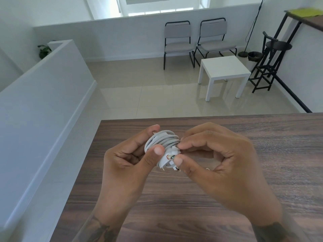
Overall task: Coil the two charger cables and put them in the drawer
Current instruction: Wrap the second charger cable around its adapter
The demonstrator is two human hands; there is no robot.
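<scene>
Pinching a tightly coiled white cable (163, 141) with frayed, bare-wired end, left hand (132, 154) and right hand (216, 158) both grip it.

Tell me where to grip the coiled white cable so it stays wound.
Pinch across the bundled loops of the coiled white cable, from the left, as the left hand does. The frayed end with bare wires hangs low on the right; the right hand pinches it.

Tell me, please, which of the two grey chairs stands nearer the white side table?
The right-hand chair: it stands almost directly behind the white side table, while the other chair sits off to the left.
</scene>
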